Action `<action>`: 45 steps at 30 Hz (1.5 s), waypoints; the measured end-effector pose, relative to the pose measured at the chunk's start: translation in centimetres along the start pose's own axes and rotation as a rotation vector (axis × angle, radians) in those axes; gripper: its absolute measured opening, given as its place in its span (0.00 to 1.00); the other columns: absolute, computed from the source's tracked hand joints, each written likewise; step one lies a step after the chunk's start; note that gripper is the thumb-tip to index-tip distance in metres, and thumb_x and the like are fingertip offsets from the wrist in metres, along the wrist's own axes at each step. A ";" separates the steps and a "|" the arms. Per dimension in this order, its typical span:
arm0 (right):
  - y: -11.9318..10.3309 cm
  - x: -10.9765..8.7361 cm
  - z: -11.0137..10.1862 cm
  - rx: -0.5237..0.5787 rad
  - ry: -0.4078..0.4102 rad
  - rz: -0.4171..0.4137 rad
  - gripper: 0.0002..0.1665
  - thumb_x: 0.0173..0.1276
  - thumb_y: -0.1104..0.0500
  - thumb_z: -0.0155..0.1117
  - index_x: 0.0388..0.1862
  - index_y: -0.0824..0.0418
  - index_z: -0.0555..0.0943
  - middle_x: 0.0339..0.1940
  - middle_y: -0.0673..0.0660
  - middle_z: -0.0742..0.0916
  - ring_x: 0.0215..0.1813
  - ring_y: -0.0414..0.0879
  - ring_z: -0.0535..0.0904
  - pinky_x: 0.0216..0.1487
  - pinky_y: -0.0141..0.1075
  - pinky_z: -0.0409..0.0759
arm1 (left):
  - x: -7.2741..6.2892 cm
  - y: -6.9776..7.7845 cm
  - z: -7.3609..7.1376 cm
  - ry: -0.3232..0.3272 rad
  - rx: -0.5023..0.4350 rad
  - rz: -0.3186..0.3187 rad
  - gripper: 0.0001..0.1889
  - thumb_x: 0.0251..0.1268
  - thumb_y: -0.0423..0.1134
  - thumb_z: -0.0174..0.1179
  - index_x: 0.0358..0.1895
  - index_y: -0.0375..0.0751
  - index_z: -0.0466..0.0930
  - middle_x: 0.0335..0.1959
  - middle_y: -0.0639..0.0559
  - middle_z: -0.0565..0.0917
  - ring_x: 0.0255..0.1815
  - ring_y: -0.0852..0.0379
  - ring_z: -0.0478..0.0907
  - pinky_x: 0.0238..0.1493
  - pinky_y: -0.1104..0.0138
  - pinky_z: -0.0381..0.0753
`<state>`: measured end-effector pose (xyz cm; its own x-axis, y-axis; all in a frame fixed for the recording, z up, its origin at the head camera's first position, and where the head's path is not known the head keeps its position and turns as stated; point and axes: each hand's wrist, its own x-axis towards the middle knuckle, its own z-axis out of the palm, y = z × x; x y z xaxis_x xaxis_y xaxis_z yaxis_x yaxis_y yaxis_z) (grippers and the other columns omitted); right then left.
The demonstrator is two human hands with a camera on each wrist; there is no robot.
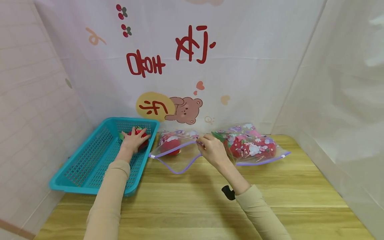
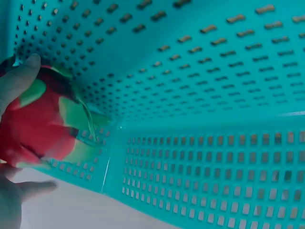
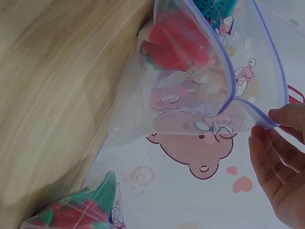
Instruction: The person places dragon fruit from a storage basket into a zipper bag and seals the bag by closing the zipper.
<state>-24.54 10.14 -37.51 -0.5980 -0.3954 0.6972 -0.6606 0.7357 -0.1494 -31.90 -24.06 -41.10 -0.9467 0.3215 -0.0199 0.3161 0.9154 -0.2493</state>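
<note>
Inside the teal basket [image 1: 57,181], at its far right end, my left hand [image 1: 133,141] grips a dragon fruit [image 2: 43,119], red with green scales. Thumb and fingers lie on either side of the fruit in the left wrist view. My right hand [image 1: 212,149] pinches the purple zip edge of a clear printed zip bag [image 1: 189,156] at its right corner. The bag's mouth gapes, with a white slider at its left end. A red fruit with some green [image 3: 178,43] lies inside that bag.
To the right lies a second printed zip bag [image 1: 255,161] with red and green fruit in it, its purple zip toward me. A wooden table [image 1: 180,206] carries everything, with a printed white backdrop [image 1: 246,83] behind. A black object [image 1: 228,192] shows beside my right wrist.
</note>
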 end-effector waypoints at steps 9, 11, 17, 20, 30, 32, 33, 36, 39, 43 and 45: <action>-0.2 -0.1 0.2 -0.002 0.008 -0.007 0.04 0.57 0.67 0.68 0.32 0.60 0.86 0.29 0.53 0.86 0.25 0.41 0.82 0.24 0.28 0.78 | -0.3 0.8 -0.4 0.021 0.085 0.022 0.37 0.44 0.28 0.70 0.64 0.46 0.70 0.65 0.38 0.64 0.60 0.23 0.64 0.38 0.39 0.80; -0.3 -0.1 0.2 -0.007 0.006 -0.011 0.04 0.57 0.66 0.68 0.32 0.60 0.86 0.29 0.53 0.86 0.25 0.41 0.82 0.24 0.27 0.78 | -0.4 0.8 -0.5 0.019 0.107 0.024 0.37 0.45 0.28 0.70 0.64 0.47 0.70 0.65 0.38 0.64 0.58 0.25 0.65 0.36 0.42 0.81; -0.3 -0.1 0.2 0.000 0.016 -0.019 0.04 0.57 0.66 0.68 0.31 0.60 0.86 0.28 0.52 0.86 0.24 0.41 0.81 0.23 0.28 0.77 | -0.9 0.6 -0.5 0.029 0.157 0.048 0.38 0.45 0.32 0.72 0.64 0.48 0.69 0.66 0.39 0.65 0.58 0.25 0.66 0.32 0.46 0.82; -0.2 -0.1 0.1 -0.001 0.014 -0.021 0.04 0.57 0.66 0.68 0.31 0.60 0.86 0.27 0.52 0.86 0.24 0.41 0.81 0.23 0.28 0.77 | -1.1 0.4 -0.8 0.048 0.141 0.056 0.40 0.41 0.35 0.75 0.64 0.47 0.68 0.66 0.39 0.64 0.57 0.23 0.67 0.32 0.48 0.83; 0.1 -0.1 0.0 -0.007 0.020 -0.019 0.04 0.56 0.67 0.68 0.31 0.60 0.86 0.28 0.53 0.86 0.24 0.42 0.81 0.23 0.29 0.77 | -2.1 -0.6 -2.2 0.178 -0.070 0.031 0.46 0.29 0.41 0.80 0.61 0.44 0.68 0.62 0.37 0.64 0.51 0.23 0.68 0.34 0.45 0.82; 0.1 -0.1 0.0 -0.005 0.015 -0.014 0.04 0.56 0.67 0.68 0.32 0.60 0.86 0.28 0.53 0.86 0.25 0.42 0.81 0.23 0.28 0.77 | -2.4 -0.7 -2.4 0.207 -0.088 0.032 0.45 0.29 0.40 0.80 0.60 0.44 0.68 0.61 0.37 0.65 0.51 0.24 0.68 0.34 0.45 0.82; 0.1 -0.1 0.0 -0.005 0.012 -0.013 0.04 0.57 0.67 0.68 0.32 0.60 0.86 0.28 0.53 0.86 0.25 0.42 0.81 0.23 0.28 0.77 | -2.5 -0.8 -2.5 0.218 -0.097 0.032 0.44 0.30 0.40 0.80 0.60 0.44 0.68 0.61 0.37 0.65 0.51 0.24 0.68 0.34 0.45 0.82; 0.1 -0.1 -0.1 -0.001 0.011 -0.011 0.04 0.57 0.67 0.68 0.32 0.60 0.86 0.29 0.53 0.87 0.24 0.41 0.81 0.23 0.28 0.77 | -3.1 -0.8 -2.9 0.243 -0.118 0.032 0.43 0.32 0.38 0.79 0.60 0.44 0.68 0.61 0.37 0.64 0.53 0.23 0.67 0.33 0.45 0.83; 0.2 -0.1 -0.1 0.005 0.017 -0.010 0.04 0.56 0.67 0.69 0.31 0.60 0.86 0.29 0.53 0.87 0.24 0.42 0.81 0.22 0.28 0.77 | -3.8 -0.7 -3.5 0.280 -0.144 0.031 0.43 0.33 0.38 0.79 0.60 0.44 0.68 0.62 0.36 0.64 0.54 0.22 0.66 0.33 0.44 0.82; 0.2 0.0 -0.1 0.008 0.017 -0.007 0.03 0.58 0.65 0.69 0.32 0.60 0.86 0.29 0.53 0.86 0.24 0.42 0.81 0.22 0.29 0.76 | -4.9 -0.4 -4.2 0.342 -0.170 0.023 0.43 0.32 0.38 0.79 0.60 0.44 0.68 0.63 0.36 0.64 0.55 0.23 0.66 0.33 0.44 0.82; 0.2 0.0 -0.1 0.007 0.012 -0.006 0.03 0.58 0.65 0.68 0.32 0.61 0.86 0.29 0.53 0.86 0.24 0.42 0.81 0.22 0.30 0.77 | -5.4 -0.3 -4.7 0.373 -0.176 0.021 0.44 0.31 0.38 0.79 0.60 0.44 0.69 0.63 0.36 0.64 0.55 0.24 0.66 0.33 0.44 0.83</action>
<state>-24.64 10.33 -37.48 -0.5883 -0.3931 0.7066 -0.6673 0.7296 -0.1496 -26.62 -24.88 -36.36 -0.8629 0.3766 0.3370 0.3714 0.9248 -0.0825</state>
